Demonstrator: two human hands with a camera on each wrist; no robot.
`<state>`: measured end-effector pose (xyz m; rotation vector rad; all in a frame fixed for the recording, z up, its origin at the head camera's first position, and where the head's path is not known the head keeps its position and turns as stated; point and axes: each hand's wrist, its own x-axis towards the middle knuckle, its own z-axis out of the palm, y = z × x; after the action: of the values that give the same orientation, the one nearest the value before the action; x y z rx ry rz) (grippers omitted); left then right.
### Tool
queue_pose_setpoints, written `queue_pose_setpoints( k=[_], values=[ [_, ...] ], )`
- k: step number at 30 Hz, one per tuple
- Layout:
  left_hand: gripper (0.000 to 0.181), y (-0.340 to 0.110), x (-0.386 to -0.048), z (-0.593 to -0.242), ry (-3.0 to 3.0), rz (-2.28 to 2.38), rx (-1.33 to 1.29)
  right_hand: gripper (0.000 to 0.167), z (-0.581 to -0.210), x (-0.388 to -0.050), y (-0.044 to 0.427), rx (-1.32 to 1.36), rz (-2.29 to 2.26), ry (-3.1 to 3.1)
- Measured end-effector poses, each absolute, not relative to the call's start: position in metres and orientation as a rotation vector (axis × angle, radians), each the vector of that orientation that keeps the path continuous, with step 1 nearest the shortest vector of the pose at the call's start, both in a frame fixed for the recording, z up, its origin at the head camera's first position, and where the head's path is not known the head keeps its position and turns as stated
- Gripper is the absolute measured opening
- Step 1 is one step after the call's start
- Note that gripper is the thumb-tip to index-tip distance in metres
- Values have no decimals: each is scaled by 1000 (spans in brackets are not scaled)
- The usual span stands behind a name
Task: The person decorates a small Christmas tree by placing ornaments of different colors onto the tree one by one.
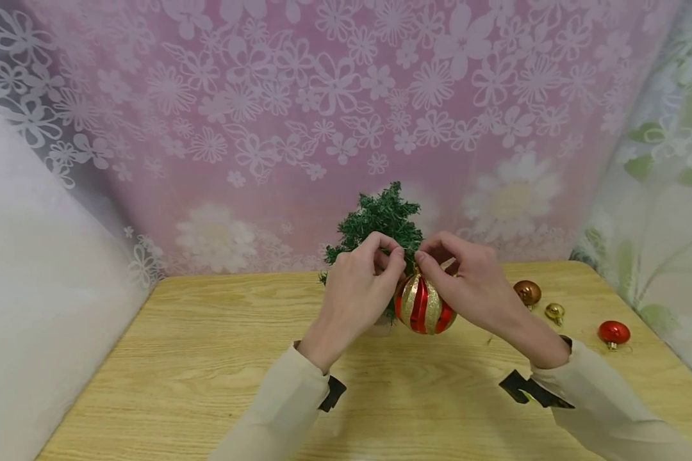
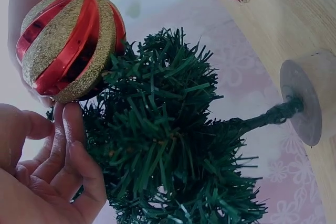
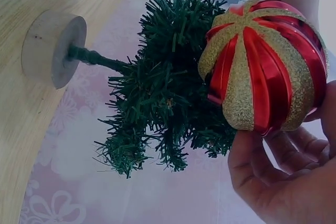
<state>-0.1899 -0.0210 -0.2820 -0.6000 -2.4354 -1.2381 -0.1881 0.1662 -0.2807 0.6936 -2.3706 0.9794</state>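
A large red ornament with gold glitter stripes (image 1: 425, 306) (image 2: 79, 43) (image 3: 268, 69) hangs in front of a small green artificial tree (image 1: 380, 218) (image 2: 157, 124) (image 3: 168, 77). Just above the ornament, my right hand (image 1: 475, 278) (image 3: 289, 171) pinches its thin string between thumb and index finger. Close beside, the thumb and index fingertip of my left hand (image 1: 357, 285) (image 2: 52, 166) meet at the string too; the thread itself barely shows. The ornament touches or nearly touches the branches. Both hands partly cover the tree in the head view.
On the wooden table (image 1: 219, 358), right of the tree, lie a brown ball (image 1: 527, 292), a small gold ball (image 1: 555, 312) and a red ball (image 1: 614, 332). The tree's round base (image 2: 315, 87) (image 3: 52, 51) stands upright on the tabletop. Flowered cloth hangs behind.
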Motion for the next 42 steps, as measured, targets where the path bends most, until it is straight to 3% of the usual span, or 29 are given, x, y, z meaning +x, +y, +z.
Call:
queue_pose_setpoints(
  k=[17,28,37,42],
  values=[
    [15,-18,-194,-284,-2463,-831,-648,12,-281,-192,170,610,955,-2592],
    [11,-21,-193,-287,-2368,-900,-683,11,-279,-188,175,667,966,-2607],
    [24,-23,-182,-292,-2111,-585,-834,23,-281,-178,204,524,1025,-2647],
    [31,-24,-178,-297,-2146,-462,-807,21,-290,-178,232,474,991,-2623]
  ],
)
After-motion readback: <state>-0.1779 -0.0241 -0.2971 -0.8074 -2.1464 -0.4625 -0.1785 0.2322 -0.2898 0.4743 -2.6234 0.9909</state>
